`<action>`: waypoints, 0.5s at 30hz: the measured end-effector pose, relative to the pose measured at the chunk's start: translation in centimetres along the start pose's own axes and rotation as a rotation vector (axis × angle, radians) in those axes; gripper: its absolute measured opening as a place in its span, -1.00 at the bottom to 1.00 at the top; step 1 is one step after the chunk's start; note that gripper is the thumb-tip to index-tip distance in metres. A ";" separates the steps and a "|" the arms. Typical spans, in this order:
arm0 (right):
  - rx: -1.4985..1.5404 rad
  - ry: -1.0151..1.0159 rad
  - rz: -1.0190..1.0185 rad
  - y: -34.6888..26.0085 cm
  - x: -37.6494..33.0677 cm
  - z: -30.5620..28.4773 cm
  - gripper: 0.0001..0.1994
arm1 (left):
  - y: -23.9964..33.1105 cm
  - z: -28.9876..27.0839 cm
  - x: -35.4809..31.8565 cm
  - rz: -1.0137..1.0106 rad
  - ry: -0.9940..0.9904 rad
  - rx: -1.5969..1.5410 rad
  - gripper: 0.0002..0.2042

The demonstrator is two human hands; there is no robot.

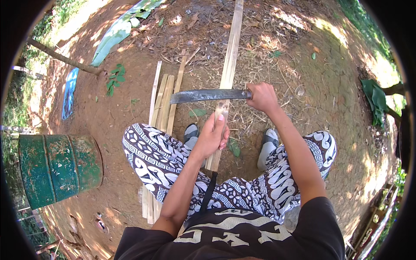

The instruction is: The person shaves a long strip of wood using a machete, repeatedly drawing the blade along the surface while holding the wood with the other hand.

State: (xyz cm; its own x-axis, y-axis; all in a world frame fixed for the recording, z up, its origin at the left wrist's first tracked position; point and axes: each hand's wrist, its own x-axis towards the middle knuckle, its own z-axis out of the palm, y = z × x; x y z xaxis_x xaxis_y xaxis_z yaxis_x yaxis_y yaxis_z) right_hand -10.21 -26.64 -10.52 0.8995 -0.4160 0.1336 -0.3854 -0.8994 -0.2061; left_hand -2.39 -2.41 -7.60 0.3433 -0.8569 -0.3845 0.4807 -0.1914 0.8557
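My left hand [213,136] is closed around a long pale bamboo strip [231,56], which runs from between my legs away to the far edge of the view. In my right hand [262,97] is the handle of a machete, mostly hidden by the fingers. The dark machete blade [208,95] points left and lies across the strip, just beyond my left hand. A darker node shows on the strip between the blade and my left thumb. Curled pale shavings [271,43] are scattered on the ground beyond the machete.
Several split bamboo strips [164,104] lie on the soil by my left knee, and more [149,203] beside my left thigh. A green metal drum [60,167] stands at left. A thin branch [65,58], a blue sheet [69,93] and a large leaf [117,34] are farther off.
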 end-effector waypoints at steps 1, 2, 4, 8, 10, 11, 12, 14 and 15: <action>0.000 -0.014 0.013 0.3 0.2 0.4 -0.86 | 0.0 0.0 -0.2 -0.015 0.016 -0.013 -0.68; 0.001 -0.028 0.027 0.7 0.6 0.7 -0.86 | -0.1 0.0 -0.5 -0.030 0.031 -0.025 -0.68; 0.001 0.043 0.345 3.7 1.4 0.4 -0.85 | -0.3 0.0 -1.7 -0.070 0.024 -0.044 -0.68; 0.110 0.109 0.604 6.5 1.9 -2.3 -0.82 | 0.3 -0.2 -2.8 -0.137 -0.062 -0.057 -0.65; 0.151 0.016 0.536 4.9 1.1 -2.3 -0.85 | 0.7 0.1 -1.9 -0.131 -0.097 -0.100 -0.64; 0.183 -0.088 0.472 3.3 1.1 -2.2 -0.87 | 0.7 0.1 -1.5 -0.114 -0.091 -0.097 -0.64; 0.152 -0.132 0.360 2.0 0.8 -2.4 -0.91 | 0.5 0.1 -1.2 -0.097 -0.086 -0.094 -0.63; 0.108 -0.135 0.152 -1.0 -0.4 -3.5 -0.93 | 0.5 0.1 -1.2 -0.076 -0.069 -0.080 -0.63; 0.092 -0.094 0.056 -1.9 -1.1 -3.6 -0.93 | 0.6 0.0 -1.2 -0.071 -0.060 -0.070 -0.63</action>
State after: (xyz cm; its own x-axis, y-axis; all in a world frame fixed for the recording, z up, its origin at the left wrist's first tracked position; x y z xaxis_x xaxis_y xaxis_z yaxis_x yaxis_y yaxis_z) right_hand -11.22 -24.96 -6.79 0.8940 -0.4472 0.0294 -0.4190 -0.8572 -0.2993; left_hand -2.54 -1.48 -6.59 0.2582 -0.8698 -0.4205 0.5582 -0.2209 0.7997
